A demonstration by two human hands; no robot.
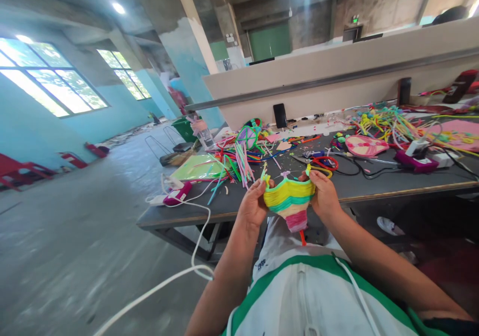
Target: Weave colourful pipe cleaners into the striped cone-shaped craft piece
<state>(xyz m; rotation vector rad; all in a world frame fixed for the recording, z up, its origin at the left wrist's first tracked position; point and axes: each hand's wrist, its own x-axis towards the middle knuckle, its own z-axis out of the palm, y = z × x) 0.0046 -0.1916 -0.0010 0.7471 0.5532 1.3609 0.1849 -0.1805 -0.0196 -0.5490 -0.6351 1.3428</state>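
Together, hands (pixel 290 201) gripping striped woven cone (pixel 290 204), table (pixel 374 186)

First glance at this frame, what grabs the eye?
The striped woven cone at centre, yellow, green and pink, held between the left hand and right hand just in front of the table edge. Behind it, a bright litter of pipe cleaners spreads across the dark table, with a pink fan-shaped piece to the right. At far left, big windows glare in a blue wall.

bright daylight from windows (pixel 48 74) | ceiling glare; floor (pixel 75 236) blurred; edges wide-angle warped
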